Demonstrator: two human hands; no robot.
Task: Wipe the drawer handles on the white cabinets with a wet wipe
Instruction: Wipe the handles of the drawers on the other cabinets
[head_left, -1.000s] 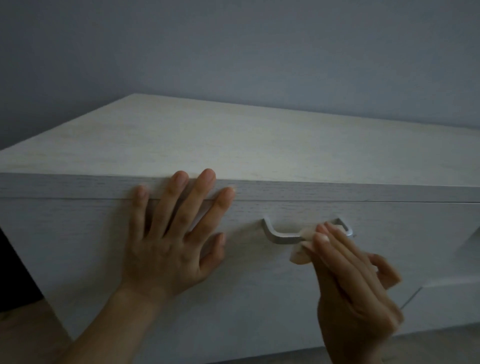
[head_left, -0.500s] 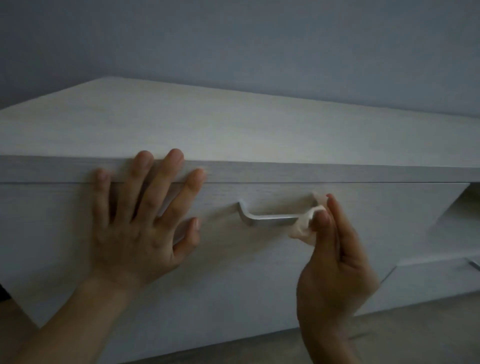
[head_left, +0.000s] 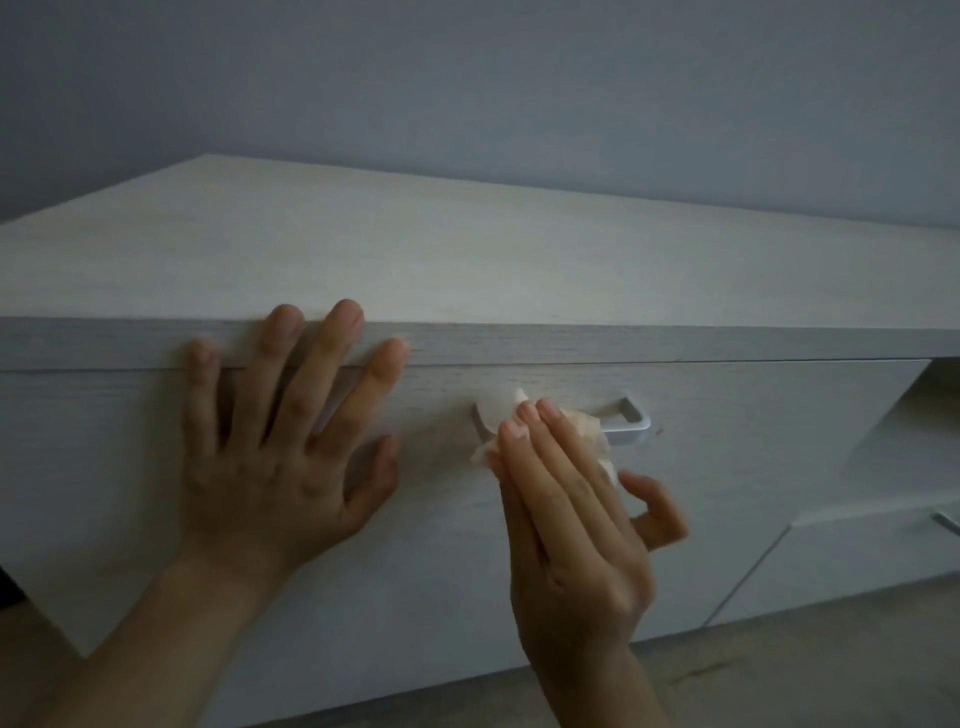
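A dim grey-blue wall (head_left: 519, 104) is seen behind a low white cabinet (head_left: 467, 249), whose pale wood-grain top is viewed from just above its front edge. Below that edge a wide drawer front (head_left: 753, 493) is seen. To the lower right a second, lower white cabinet front (head_left: 857, 551) is set, with the end of another metal handle (head_left: 946, 521) just visible at the frame's border. A strip of brownish floor (head_left: 831, 670) is shown beneath the cabinets.

The left hand (head_left: 280, 467) is laid flat against the drawer front, fingers spread and straight, with the fingertips (head_left: 345, 317) reaching over the front edge of the cabinet top; nothing is held in it.

The silver drawer handle (head_left: 631, 422) is mounted near the top of the drawer front, right of the left hand. Its left half is covered by the crumpled wet wipe (head_left: 496, 410), and only its right end is left exposed. The wipe is pressed onto the handle by the nearly straight fingers of the right hand (head_left: 576, 530), while the thumb (head_left: 657, 512) is held out to the right, apart from the wipe. Most of the wipe is hidden under those fingers.
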